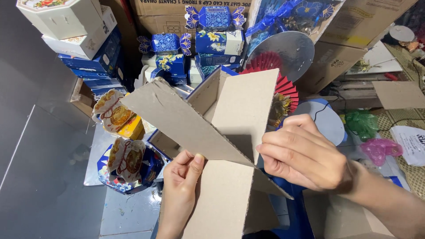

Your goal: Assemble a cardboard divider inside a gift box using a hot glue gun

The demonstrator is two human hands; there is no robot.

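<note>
**Inspector:** Packages first. What sits beyond your hands?

**Operator:** You tell me.

**Inspector:** At the far side, three candy-shaped blue boxes [215,17] with flared floral ends show among stacked blue floral cartons [219,42]. Plain brown shipping cartons [332,57] stand behind them. At the far left corner, a white octagonal box [57,15] tops a stack of flat blue boxes [95,59]. Nearer, left of your work, two small pouch-like packages with gold and red emblems: one on a yellow base [116,116], one on a blue base [128,161]. A red pleated paper fan [285,86] shows behind the cardboard. To the right, one green bag [361,124] and one pink bag [380,149] lie crumpled.

**Operator:** And my hands?

**Inspector:** Your left hand [181,183] is closed on the lower grey cardboard panel [221,199], thumb pressed on its face at the joint. Your right hand [303,152] is curled shut, fingers pinching the edge of the crossing cardboard strip [181,119], which runs diagonally up to the left.

**Operator:** Where is the piece?

**Inspector:** Centre, held up between both hands. I count three interlocked panels; the third [245,110] stands upright behind.
</note>
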